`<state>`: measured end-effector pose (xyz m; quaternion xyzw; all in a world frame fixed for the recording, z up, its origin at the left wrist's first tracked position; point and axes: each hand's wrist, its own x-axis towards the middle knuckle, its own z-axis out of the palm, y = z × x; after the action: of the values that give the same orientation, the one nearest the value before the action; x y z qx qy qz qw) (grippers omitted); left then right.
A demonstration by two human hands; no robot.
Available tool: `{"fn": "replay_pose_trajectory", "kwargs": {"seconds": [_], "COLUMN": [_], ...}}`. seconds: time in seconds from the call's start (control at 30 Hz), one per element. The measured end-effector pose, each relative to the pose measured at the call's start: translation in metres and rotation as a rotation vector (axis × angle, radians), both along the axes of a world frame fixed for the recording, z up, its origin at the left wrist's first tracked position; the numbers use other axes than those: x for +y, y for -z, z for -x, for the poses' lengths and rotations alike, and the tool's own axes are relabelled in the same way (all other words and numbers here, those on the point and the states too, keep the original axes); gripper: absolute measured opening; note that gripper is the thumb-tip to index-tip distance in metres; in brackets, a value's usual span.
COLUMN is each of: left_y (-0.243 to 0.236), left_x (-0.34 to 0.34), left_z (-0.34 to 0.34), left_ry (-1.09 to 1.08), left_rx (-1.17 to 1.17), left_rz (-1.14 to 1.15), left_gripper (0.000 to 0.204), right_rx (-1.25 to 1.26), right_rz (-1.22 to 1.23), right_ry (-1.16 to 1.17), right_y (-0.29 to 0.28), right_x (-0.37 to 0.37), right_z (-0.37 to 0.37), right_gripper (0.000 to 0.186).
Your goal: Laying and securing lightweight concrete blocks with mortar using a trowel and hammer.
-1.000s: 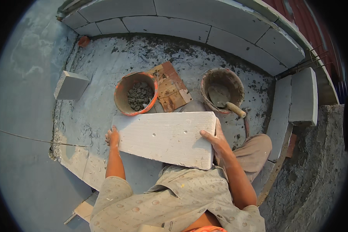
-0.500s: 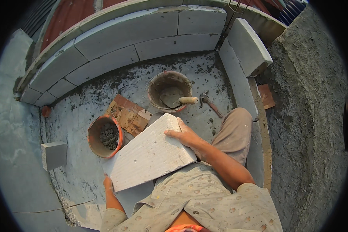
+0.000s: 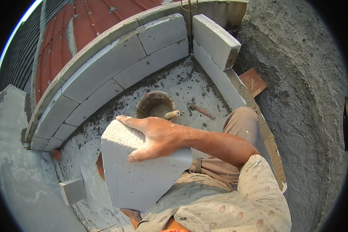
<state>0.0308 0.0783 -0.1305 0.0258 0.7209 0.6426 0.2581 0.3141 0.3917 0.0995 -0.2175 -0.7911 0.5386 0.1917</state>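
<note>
A large light-grey lightweight concrete block [image 3: 147, 181] is tilted up in front of my body, its rough top end facing up. My right hand [image 3: 154, 135] reaches across and grips that upper end, thumb on the near face and fingers over the edge. Below the block, my left hand [image 3: 131, 214] supports the lower edge, its fingers mostly hidden. Just beyond the block stands a mortar bucket [image 3: 155, 101] with a wooden-handled trowel [image 3: 172, 114] in it. A claw hammer [image 3: 200, 109] lies on the floor to its right.
Low block walls [image 3: 104, 73] run along the far and left sides. Another wall [image 3: 220, 79] is on the right, with one block [image 3: 216, 40] standing on it. A small block piece [image 3: 72, 191] sits at left. An orange bucket [image 3: 100, 166] is mostly hidden behind the held block.
The block has swung from lying slantwise to standing more upright, nearer my body. My right hand moved left with its upper end. The view has turned, and the block now covers the orange bucket.
</note>
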Motion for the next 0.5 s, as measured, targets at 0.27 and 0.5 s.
{"fn": "replay_pose_trajectory", "kwargs": {"seconds": [0.27,0.5], "left_y": [-0.142,-0.174], "left_x": [0.151,0.365], "left_z": [-0.020,-0.170], "left_ry": [-0.021,0.476], "left_rx": [0.023,0.002], "left_rz": [-0.614,-0.632], "left_gripper": [0.049,0.058], "right_rx": [0.470,0.738], "right_rz": [-0.161,-0.549], "right_ry": [0.512,1.107], "right_y": [-0.054,0.047], "right_x": [-0.042,-0.160], "right_z": [-0.195,-0.388], "right_gripper": [0.116,0.114]}}
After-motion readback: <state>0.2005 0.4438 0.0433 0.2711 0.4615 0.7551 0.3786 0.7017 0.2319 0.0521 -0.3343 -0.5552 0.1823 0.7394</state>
